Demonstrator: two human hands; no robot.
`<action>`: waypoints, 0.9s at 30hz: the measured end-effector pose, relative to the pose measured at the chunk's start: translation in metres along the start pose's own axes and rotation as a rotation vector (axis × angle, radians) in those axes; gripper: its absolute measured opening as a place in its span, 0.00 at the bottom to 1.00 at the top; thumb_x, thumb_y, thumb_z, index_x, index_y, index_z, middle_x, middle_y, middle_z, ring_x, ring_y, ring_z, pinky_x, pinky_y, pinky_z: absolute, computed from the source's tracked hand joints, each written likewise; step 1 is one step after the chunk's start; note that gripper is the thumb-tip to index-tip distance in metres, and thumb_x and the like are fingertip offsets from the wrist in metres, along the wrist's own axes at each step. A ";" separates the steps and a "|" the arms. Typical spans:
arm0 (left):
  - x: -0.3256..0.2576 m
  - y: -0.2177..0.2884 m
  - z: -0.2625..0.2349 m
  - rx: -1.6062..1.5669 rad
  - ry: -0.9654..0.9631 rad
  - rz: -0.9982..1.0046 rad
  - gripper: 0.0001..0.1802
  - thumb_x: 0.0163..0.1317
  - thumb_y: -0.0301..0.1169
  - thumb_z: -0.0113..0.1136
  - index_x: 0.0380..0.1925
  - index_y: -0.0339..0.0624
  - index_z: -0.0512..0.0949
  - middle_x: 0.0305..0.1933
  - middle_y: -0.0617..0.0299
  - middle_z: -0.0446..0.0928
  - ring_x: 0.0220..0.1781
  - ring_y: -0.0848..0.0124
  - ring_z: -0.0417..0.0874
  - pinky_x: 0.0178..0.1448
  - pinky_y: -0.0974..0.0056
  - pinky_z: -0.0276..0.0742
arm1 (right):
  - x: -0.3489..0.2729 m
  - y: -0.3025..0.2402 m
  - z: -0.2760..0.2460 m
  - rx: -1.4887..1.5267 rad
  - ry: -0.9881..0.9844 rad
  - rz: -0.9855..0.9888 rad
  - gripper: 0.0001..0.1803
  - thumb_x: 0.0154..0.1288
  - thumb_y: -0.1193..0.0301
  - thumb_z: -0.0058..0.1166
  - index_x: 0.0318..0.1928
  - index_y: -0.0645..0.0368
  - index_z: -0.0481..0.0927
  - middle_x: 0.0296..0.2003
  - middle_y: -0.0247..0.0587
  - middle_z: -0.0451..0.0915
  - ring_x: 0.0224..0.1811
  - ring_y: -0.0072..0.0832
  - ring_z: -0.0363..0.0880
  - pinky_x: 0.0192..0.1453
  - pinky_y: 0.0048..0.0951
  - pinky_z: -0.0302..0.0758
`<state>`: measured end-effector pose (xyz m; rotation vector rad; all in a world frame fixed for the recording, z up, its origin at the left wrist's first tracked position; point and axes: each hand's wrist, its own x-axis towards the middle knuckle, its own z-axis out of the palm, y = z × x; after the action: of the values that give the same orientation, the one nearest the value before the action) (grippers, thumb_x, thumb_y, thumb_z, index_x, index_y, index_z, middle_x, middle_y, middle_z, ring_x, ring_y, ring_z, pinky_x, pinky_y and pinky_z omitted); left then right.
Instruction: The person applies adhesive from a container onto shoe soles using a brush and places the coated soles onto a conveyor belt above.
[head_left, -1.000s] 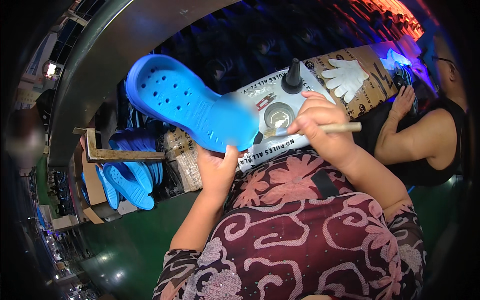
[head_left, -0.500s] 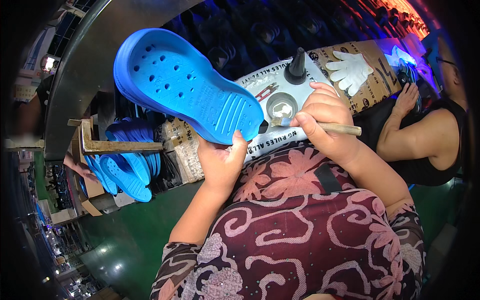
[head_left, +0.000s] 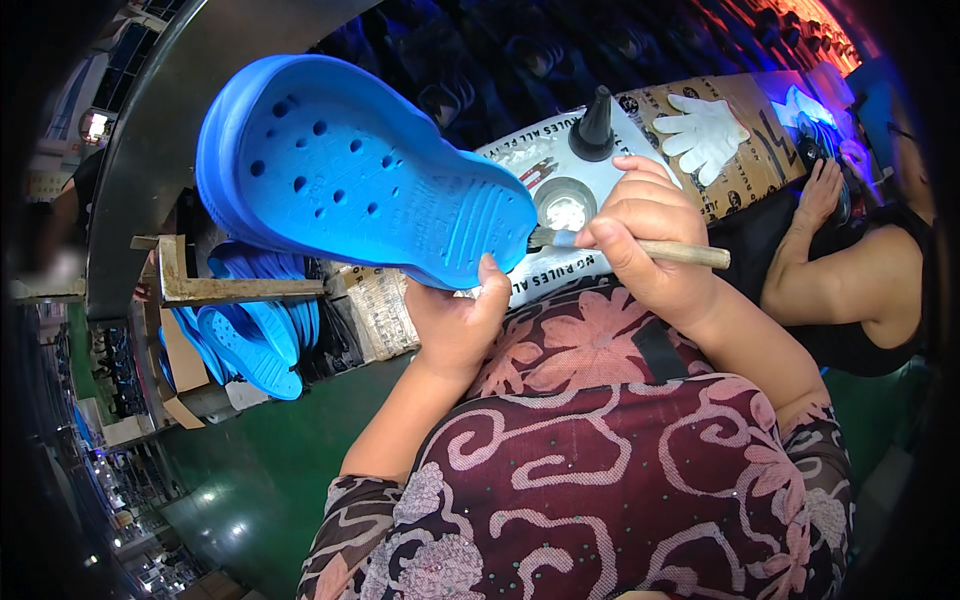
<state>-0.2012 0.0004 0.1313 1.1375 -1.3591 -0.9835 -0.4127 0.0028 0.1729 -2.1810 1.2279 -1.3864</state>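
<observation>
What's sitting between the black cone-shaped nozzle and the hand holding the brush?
In the head view, a small round dish of pale stuff lies between the black nozzle and the right hand.

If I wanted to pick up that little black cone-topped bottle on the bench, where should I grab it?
Grip the black cone-topped bottle by its wider base, coming from above or from the side. It stands upright and tapers to a narrow tip, so fingers would probably slip higher up.

Matt blue foam-like clog [head_left: 360, 190], wooden brush handle [head_left: 680, 252], white cloth glove [head_left: 705, 130], perhaps metal tin [head_left: 565, 205]
</observation>
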 end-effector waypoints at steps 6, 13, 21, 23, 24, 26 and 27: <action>0.004 0.006 0.006 0.004 0.020 0.205 0.13 0.51 0.20 0.59 0.40 0.31 0.76 0.37 0.55 0.80 0.39 0.68 0.82 0.46 0.64 0.76 | -0.001 -0.003 0.004 -0.042 -0.048 -0.015 0.12 0.61 0.68 0.56 0.21 0.57 0.80 0.18 0.34 0.74 0.24 0.32 0.73 0.52 0.38 0.68; 0.000 -0.005 0.002 0.019 0.033 0.127 0.15 0.51 0.20 0.59 0.41 0.31 0.75 0.39 0.54 0.80 0.39 0.67 0.82 0.48 0.64 0.76 | 0.002 -0.004 -0.003 0.047 -0.021 0.036 0.12 0.63 0.71 0.51 0.22 0.56 0.80 0.21 0.33 0.77 0.27 0.29 0.74 0.60 0.42 0.65; 0.001 -0.005 0.002 -0.002 0.014 0.091 0.17 0.51 0.20 0.59 0.43 0.31 0.74 0.39 0.54 0.80 0.41 0.67 0.81 0.50 0.64 0.74 | -0.005 -0.005 -0.008 -0.158 -0.051 -0.026 0.09 0.56 0.69 0.61 0.21 0.56 0.79 0.19 0.34 0.74 0.25 0.33 0.73 0.55 0.38 0.67; 0.002 -0.003 0.004 0.041 0.034 0.130 0.17 0.52 0.20 0.59 0.45 0.31 0.74 0.41 0.54 0.79 0.42 0.66 0.81 0.51 0.64 0.74 | -0.007 -0.004 -0.015 -0.203 -0.039 -0.058 0.09 0.56 0.69 0.60 0.21 0.56 0.79 0.18 0.34 0.73 0.25 0.33 0.72 0.54 0.38 0.67; 0.006 0.001 0.005 0.036 0.025 0.145 0.17 0.52 0.20 0.59 0.45 0.31 0.74 0.41 0.54 0.79 0.42 0.66 0.81 0.51 0.64 0.74 | -0.007 -0.003 -0.019 -0.198 -0.024 -0.036 0.09 0.56 0.70 0.60 0.21 0.56 0.78 0.18 0.34 0.73 0.25 0.33 0.72 0.54 0.38 0.67; 0.011 0.016 -0.001 0.099 -0.023 0.223 0.25 0.58 0.20 0.57 0.56 0.31 0.63 0.47 0.52 0.75 0.44 0.66 0.80 0.52 0.62 0.76 | -0.009 -0.001 -0.028 -0.208 0.008 -0.025 0.09 0.56 0.70 0.59 0.21 0.56 0.78 0.18 0.35 0.73 0.25 0.33 0.73 0.53 0.38 0.67; 0.016 0.020 -0.007 0.102 -0.067 0.160 0.26 0.59 0.21 0.59 0.57 0.32 0.63 0.51 0.52 0.74 0.50 0.66 0.77 0.58 0.61 0.72 | -0.012 0.002 -0.033 -0.173 0.030 0.004 0.09 0.57 0.70 0.59 0.21 0.56 0.78 0.18 0.35 0.73 0.25 0.33 0.72 0.53 0.38 0.67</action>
<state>-0.1958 -0.0106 0.1549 1.0603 -1.5443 -0.8514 -0.4435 0.0170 0.1806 -2.2762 1.4101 -1.3613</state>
